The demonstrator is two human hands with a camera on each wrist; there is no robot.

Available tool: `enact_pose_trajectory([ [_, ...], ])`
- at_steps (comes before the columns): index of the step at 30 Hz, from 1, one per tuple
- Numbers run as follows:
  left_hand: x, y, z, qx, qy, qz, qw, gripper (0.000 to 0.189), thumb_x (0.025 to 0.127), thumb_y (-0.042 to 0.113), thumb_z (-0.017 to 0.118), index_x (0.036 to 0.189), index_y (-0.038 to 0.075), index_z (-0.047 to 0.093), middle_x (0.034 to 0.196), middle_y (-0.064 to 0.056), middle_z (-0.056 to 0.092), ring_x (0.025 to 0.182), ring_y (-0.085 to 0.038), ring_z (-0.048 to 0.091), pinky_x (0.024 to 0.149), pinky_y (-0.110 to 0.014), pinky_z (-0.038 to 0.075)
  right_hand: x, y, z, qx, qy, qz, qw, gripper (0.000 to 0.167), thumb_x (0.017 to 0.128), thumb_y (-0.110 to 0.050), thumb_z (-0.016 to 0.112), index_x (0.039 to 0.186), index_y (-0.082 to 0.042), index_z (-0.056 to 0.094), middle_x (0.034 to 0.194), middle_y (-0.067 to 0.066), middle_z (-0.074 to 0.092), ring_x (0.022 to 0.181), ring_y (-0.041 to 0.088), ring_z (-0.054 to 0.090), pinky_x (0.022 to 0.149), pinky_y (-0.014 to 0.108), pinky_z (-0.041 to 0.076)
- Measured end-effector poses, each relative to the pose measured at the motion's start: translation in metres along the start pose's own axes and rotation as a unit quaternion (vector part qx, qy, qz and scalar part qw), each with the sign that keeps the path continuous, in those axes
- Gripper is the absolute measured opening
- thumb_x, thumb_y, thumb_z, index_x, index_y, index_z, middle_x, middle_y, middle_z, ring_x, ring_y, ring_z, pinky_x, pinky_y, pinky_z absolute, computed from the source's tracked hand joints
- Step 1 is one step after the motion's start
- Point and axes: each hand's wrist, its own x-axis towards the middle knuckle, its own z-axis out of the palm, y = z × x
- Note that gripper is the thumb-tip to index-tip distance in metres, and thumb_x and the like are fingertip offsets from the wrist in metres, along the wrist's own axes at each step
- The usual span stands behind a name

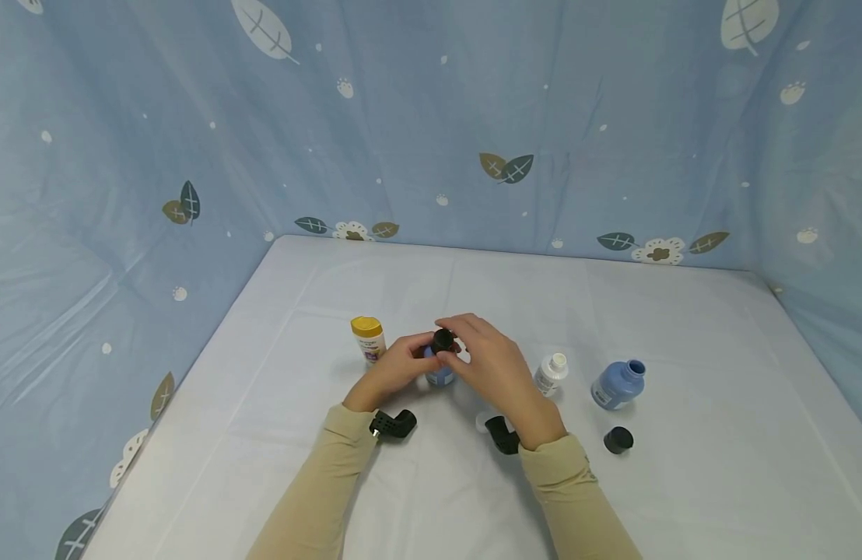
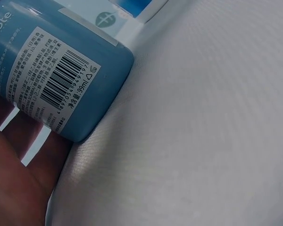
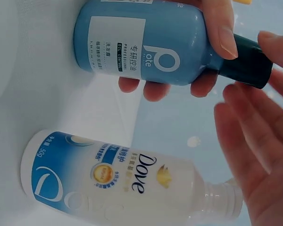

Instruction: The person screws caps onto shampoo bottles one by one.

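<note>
A blue shampoo bottle (image 3: 174, 42) with a black cap (image 3: 247, 61) stands on the table. My left hand (image 1: 396, 365) grips it round its body, the thumb lying near the neck. The bottle's barcode label (image 2: 61, 75) shows in the left wrist view. With thumb and fingers, my right hand (image 1: 490, 362) holds the black cap from the other side, at the top of the bottle. To the right of that hand stands a white Dove bottle (image 3: 118, 179), its neck uncapped.
Left of the hands stands a white bottle with a yellow cap (image 1: 366, 327). Farther right are an uncapped blue bottle (image 1: 616, 385) and a loose black cap (image 1: 618, 440). A white cap (image 1: 483, 421) lies by the right wrist, partly hidden by the wrist camera (image 1: 502, 435).
</note>
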Motion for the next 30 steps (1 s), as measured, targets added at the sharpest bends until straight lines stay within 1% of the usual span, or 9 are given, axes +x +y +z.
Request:
enact_pose_trajectory([
  [3, 0.000, 0.000, 0.000, 0.002, 0.002, -0.010, 0.9999, 0.033, 0.087, 0.012, 0.057, 0.119, 0.005, 0.055, 0.115, -0.005, 0.057, 0.104, -0.014, 0.051, 0.088, -0.031, 0.040, 0.000, 0.000, 0.000, 0.001, -0.005, -0.021, 0.9998, 0.038, 0.081, -0.021, 0.066, 0.117, -0.016, 0.057, 0.112, -0.005, 0.053, 0.096, 0.010, 0.053, 0.072, 0.027, 0.047],
  [5, -0.001, 0.000, 0.000, 0.001, 0.003, -0.016, 0.9999, 0.033, 0.087, 0.012, 0.057, 0.119, 0.004, 0.055, 0.116, -0.006, 0.057, 0.102, -0.014, 0.051, 0.087, -0.031, 0.040, 0.000, 0.001, 0.001, 0.001, -0.008, -0.026, 0.9996, 0.035, 0.082, -0.017, 0.064, 0.116, -0.015, 0.059, 0.111, -0.005, 0.054, 0.096, 0.009, 0.053, 0.073, 0.026, 0.046],
  [8, -0.001, 0.000, 0.000, -0.001, 0.002, -0.021, 0.9998, 0.033, 0.088, 0.012, 0.057, 0.119, 0.004, 0.054, 0.116, -0.007, 0.056, 0.101, -0.015, 0.051, 0.087, -0.031, 0.041, -0.001, 0.002, 0.002, 0.000, -0.012, -0.025, 0.9996, 0.033, 0.082, -0.015, 0.063, 0.115, -0.015, 0.060, 0.111, -0.005, 0.054, 0.096, 0.009, 0.052, 0.074, 0.026, 0.046],
  [15, 0.000, -0.001, 0.000, -0.008, 0.001, -0.024, 0.9997, 0.035, 0.088, 0.015, 0.057, 0.121, 0.006, 0.054, 0.118, -0.005, 0.055, 0.104, -0.014, 0.050, 0.089, -0.031, 0.040, -0.001, 0.002, 0.002, 0.001, -0.008, -0.025, 0.9996, 0.033, 0.082, -0.015, 0.063, 0.115, -0.015, 0.059, 0.112, -0.005, 0.054, 0.098, 0.009, 0.051, 0.076, 0.026, 0.046],
  [19, 0.000, 0.000, 0.000, -0.005, 0.003, -0.027, 0.9996, 0.035, 0.088, 0.015, 0.057, 0.121, 0.006, 0.054, 0.117, -0.005, 0.056, 0.103, -0.013, 0.050, 0.088, -0.030, 0.040, -0.001, 0.002, 0.002, -0.002, -0.004, -0.022, 0.9998, 0.033, 0.082, -0.016, 0.064, 0.114, -0.015, 0.060, 0.110, -0.006, 0.055, 0.096, 0.008, 0.052, 0.074, 0.024, 0.045],
  [22, 0.000, -0.002, 0.000, -0.004, 0.004, -0.020, 0.9998, 0.035, 0.087, 0.016, 0.058, 0.121, 0.005, 0.054, 0.116, -0.004, 0.056, 0.102, -0.013, 0.051, 0.088, -0.030, 0.040, -0.001, 0.002, 0.003, -0.002, -0.001, -0.016, 0.9999, 0.032, 0.082, -0.017, 0.064, 0.113, -0.015, 0.060, 0.110, -0.006, 0.055, 0.094, 0.008, 0.053, 0.072, 0.024, 0.046],
  [27, 0.005, -0.021, -0.001, -0.014, 0.006, -0.009, 0.9998, 0.038, 0.087, 0.019, 0.059, 0.123, 0.009, 0.054, 0.119, -0.003, 0.056, 0.110, -0.014, 0.049, 0.092, -0.031, 0.038, 0.000, 0.001, 0.002, 0.004, 0.001, 0.009, 1.0000, 0.030, 0.082, -0.023, 0.064, 0.111, -0.017, 0.060, 0.106, -0.008, 0.056, 0.088, 0.008, 0.054, 0.067, 0.023, 0.045],
  [29, 0.007, -0.030, -0.002, -0.015, 0.004, -0.005, 0.9999, 0.039, 0.087, 0.023, 0.059, 0.124, 0.013, 0.053, 0.121, 0.000, 0.055, 0.113, -0.014, 0.047, 0.093, -0.031, 0.037, 0.000, 0.001, 0.003, 0.007, 0.005, 0.019, 0.9998, 0.029, 0.082, -0.026, 0.065, 0.110, -0.018, 0.061, 0.104, -0.008, 0.057, 0.085, 0.007, 0.053, 0.064, 0.023, 0.045],
  [30, 0.008, -0.031, -0.002, -0.012, 0.003, -0.002, 0.9999, 0.039, 0.087, 0.025, 0.059, 0.124, 0.015, 0.053, 0.122, 0.001, 0.054, 0.114, -0.013, 0.046, 0.094, -0.031, 0.036, 0.000, 0.001, 0.003, 0.008, 0.008, 0.023, 0.9997, 0.029, 0.082, -0.027, 0.065, 0.109, -0.018, 0.061, 0.103, -0.008, 0.057, 0.083, 0.007, 0.053, 0.064, 0.023, 0.044],
])
